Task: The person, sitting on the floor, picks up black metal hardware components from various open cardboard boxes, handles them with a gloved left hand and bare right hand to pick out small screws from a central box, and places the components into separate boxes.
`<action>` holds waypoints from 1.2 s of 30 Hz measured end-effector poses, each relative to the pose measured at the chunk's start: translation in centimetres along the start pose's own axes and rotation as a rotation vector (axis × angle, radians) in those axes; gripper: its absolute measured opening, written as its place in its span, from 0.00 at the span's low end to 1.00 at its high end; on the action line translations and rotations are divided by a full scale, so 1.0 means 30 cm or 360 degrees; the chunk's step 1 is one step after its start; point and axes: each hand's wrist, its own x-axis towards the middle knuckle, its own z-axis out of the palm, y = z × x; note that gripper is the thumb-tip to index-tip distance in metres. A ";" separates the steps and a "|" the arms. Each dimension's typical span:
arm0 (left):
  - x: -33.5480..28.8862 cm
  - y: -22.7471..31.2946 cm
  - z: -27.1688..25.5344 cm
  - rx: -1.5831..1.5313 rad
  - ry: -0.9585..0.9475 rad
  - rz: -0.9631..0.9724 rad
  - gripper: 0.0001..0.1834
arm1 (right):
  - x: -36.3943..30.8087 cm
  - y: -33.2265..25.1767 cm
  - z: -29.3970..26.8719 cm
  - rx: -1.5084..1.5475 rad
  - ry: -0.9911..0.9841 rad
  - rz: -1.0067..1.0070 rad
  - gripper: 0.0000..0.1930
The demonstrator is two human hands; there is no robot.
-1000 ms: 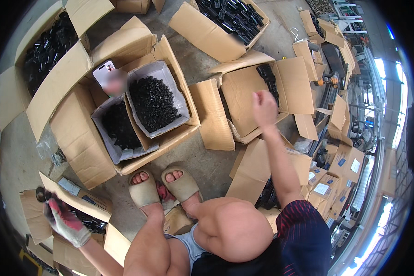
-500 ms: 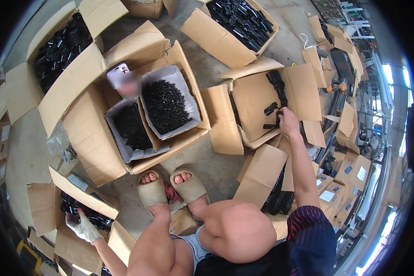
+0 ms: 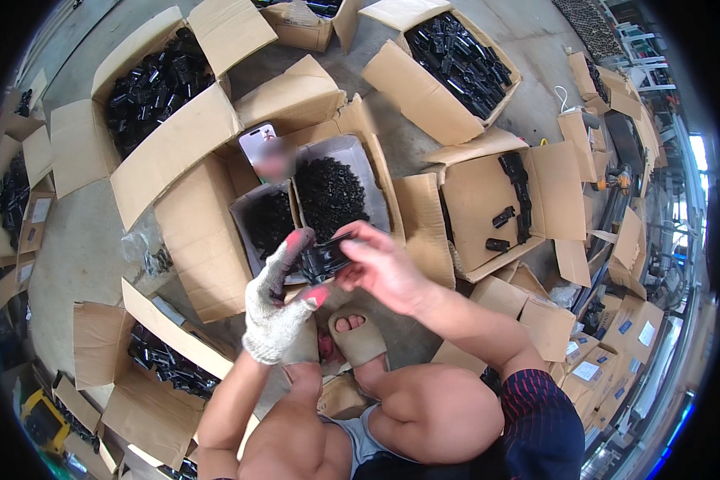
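In the head view, the left hand (image 3: 274, 300), in a pale knitted glove with reddish fingertips, bends its fingers and thumb partly open around a black part (image 3: 322, 260), which it grips between them. The right hand (image 3: 388, 272) is bare; its curved fingers and thumb grip the right end of the same part. The black part is in front of the person, above the sandals (image 3: 356, 342), and it covers from sight a piece of the near edge of a large carton (image 3: 192, 240).

Inside this carton stand two grey-lined bins, the right bin (image 3: 358, 154) and the left bin (image 3: 252, 194), both with small black pieces (image 3: 328, 196). A phone (image 3: 258, 144) is behind the left bin. To the right, near the right forearm, an open carton (image 3: 476, 188) has much bare bottom; long black pieces (image 3: 517, 188) lie along its right side and two short ones near them. The concrete floor (image 3: 76, 240) gives open room on the left side.

The held part looks dark and shiny, with bright reflections; its exact shape is difficult to tell, because the fingers hide some of it.
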 end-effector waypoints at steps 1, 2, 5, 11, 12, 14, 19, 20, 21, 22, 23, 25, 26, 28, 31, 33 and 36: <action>-0.009 0.000 0.015 -0.0248 0.0153 -0.0018 0.43 | 0.037 0.041 0.029 0.0069 -0.0015 0.0032 0.08; -0.017 -0.009 0.027 -0.0373 0.0227 -0.0025 0.43 | 0.056 0.074 0.039 0.0147 -0.0004 0.0063 0.07; -0.047 -0.033 0.021 -0.0581 0.0463 -0.0063 0.41 | 0.089 0.157 0.066 0.0079 0.0101 -0.0040 0.07; -0.053 -0.077 0.003 -0.0759 0.0697 -0.0509 0.38 | 0.137 0.236 0.068 -0.0510 0.0294 -0.0212 0.06; -0.047 -0.069 0.011 -0.0797 0.0700 -0.0579 0.40 | 0.142 0.244 0.063 -0.0577 0.0324 -0.0262 0.06; -0.039 -0.089 -0.003 -0.0764 0.0625 -0.0541 0.42 | 0.139 0.252 0.079 -0.0731 0.0394 -0.0451 0.06; -0.035 -0.102 -0.033 -0.0901 0.0580 -0.0582 0.43 | 0.132 0.226 0.072 -0.1355 0.0482 -0.0941 0.04; -0.035 -0.107 -0.040 -0.0967 0.0614 -0.0578 0.44 | 0.144 0.229 0.072 -0.1243 0.0517 -0.1003 0.04; -0.034 -0.112 -0.045 -0.1025 0.0625 -0.0559 0.43 | 0.147 0.229 0.074 -0.1168 0.0537 -0.1040 0.05; -0.033 -0.114 -0.042 -0.1092 0.0630 -0.0543 0.43 | 0.145 0.219 0.077 -0.1099 0.0566 -0.1073 0.06; -0.036 -0.111 -0.043 -0.1018 0.0620 -0.0586 0.42 | 0.158 0.214 0.066 -0.1215 0.0529 -0.1154 0.07; -0.037 -0.096 -0.046 -0.0876 0.0577 -0.0674 0.41 | 0.172 0.213 0.063 -0.1409 0.0441 -0.1301 0.07; -0.038 -0.095 -0.049 -0.0880 0.0592 -0.0681 0.41 | 0.174 0.215 0.060 -0.1543 0.0384 -0.1387 0.09; -0.037 -0.093 -0.055 -0.0887 0.0621 -0.0690 0.41 | 0.156 0.198 0.072 -0.1854 0.0252 -0.1491 0.13; -0.039 -0.093 -0.051 -0.0867 0.0640 -0.0631 0.41 | 0.140 0.196 0.079 -0.2031 0.0136 -0.1563 0.17; -0.046 -0.095 -0.053 -0.0826 0.0613 -0.0674 0.40 | 0.134 0.194 0.073 -0.2059 0.0090 -0.1585 0.19; -0.046 -0.099 -0.059 -0.0770 0.0551 -0.0733 0.39 | 0.133 0.189 0.060 -0.2094 0.0035 -0.1622 0.19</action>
